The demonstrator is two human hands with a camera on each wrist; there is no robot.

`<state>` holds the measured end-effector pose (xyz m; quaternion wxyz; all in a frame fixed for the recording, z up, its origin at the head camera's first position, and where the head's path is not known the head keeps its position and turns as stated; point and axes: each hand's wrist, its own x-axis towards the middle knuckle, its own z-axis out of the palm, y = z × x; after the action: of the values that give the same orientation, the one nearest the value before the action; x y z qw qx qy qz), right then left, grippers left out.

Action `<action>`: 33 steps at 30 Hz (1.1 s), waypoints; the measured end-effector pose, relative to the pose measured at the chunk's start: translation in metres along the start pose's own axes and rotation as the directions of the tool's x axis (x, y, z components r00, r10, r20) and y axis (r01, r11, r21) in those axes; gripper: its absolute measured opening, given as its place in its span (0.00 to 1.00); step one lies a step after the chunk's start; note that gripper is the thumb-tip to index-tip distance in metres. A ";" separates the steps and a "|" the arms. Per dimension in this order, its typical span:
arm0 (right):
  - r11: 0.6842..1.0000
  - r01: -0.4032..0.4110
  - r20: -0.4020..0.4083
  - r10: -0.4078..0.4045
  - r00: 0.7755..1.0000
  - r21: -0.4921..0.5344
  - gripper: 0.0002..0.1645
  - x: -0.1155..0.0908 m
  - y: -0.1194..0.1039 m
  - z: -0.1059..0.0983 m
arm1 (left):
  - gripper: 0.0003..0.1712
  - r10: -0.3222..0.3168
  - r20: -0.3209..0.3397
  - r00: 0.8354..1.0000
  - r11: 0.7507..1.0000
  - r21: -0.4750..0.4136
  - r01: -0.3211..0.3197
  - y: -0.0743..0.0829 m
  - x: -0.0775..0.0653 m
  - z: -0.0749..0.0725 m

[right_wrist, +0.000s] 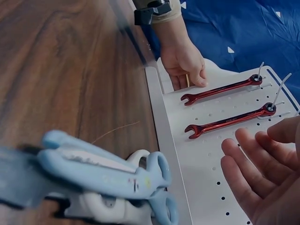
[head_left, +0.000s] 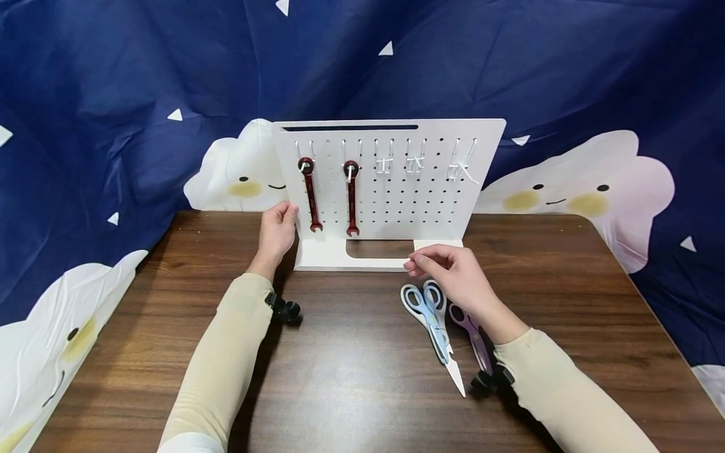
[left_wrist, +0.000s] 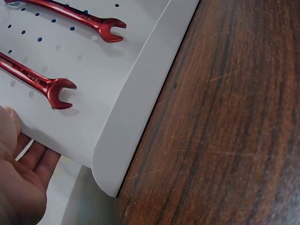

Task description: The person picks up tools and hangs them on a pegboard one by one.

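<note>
A: How is the left grip (head_left: 275, 234) set?
B: The left edge of the white pegboard (head_left: 396, 211) is pinched by it, with the thumb laid in front and fingers tucked behind.
A: And the right grip (head_left: 453, 272)?
B: Nothing is held; its fingers are loosely bent and partly spread near the pegboard's front base. Whether the base is touched cannot be told.
A: What is carried by the pegboard, standing on the worktop (head_left: 340, 377)?
B: Two red wrenches (head_left: 311, 196) are hung at its left, and more white hooks (head_left: 385, 165) are fitted at its right.
A: And the scissors?
B: The blue scissors (head_left: 435, 322) are laid before the base; the purple scissors (head_left: 477, 340), just beside, are partly hidden by the right arm.
</note>
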<state>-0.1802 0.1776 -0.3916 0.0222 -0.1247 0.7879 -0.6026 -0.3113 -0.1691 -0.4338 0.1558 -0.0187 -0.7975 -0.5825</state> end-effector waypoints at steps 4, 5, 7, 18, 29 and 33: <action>1.000 -0.018 0.003 0.018 1.000 0.002 0.15 -0.007 0.003 -0.004 | 0.17 0.002 -0.002 1.000 1.000 0.003 -0.002 0.001 0.000 0.000; 1.000 -0.019 0.005 0.019 1.000 -0.007 0.15 -0.009 0.004 -0.005 | 0.17 0.001 -0.003 1.000 1.000 0.007 -0.001 0.001 0.001 0.001; 0.999 -0.022 0.006 0.023 1.000 -0.030 0.15 -0.012 0.005 -0.006 | 0.18 0.002 -0.003 1.000 1.000 0.012 -0.002 0.002 0.001 0.001; 0.998 -0.040 0.018 0.041 0.999 -0.042 0.15 -0.030 0.014 -0.008 | 0.18 -0.010 -0.005 1.000 1.000 0.022 0.010 0.001 0.001 0.001; 0.996 -0.091 0.070 0.089 0.994 0.022 0.16 -0.047 0.023 -0.004 | 0.18 -0.024 0.001 1.000 1.000 0.018 0.024 0.003 -0.002 0.000; 0.992 -0.120 0.076 0.118 0.990 0.026 0.17 -0.052 0.024 -0.006 | 0.18 -0.017 0.001 1.000 1.000 0.014 0.017 0.002 -0.001 0.000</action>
<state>-0.1354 0.2002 -0.4186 0.0895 -0.0995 0.7834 -0.6069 -0.3096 -0.1678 -0.4322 0.1507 -0.0111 -0.8018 -0.5782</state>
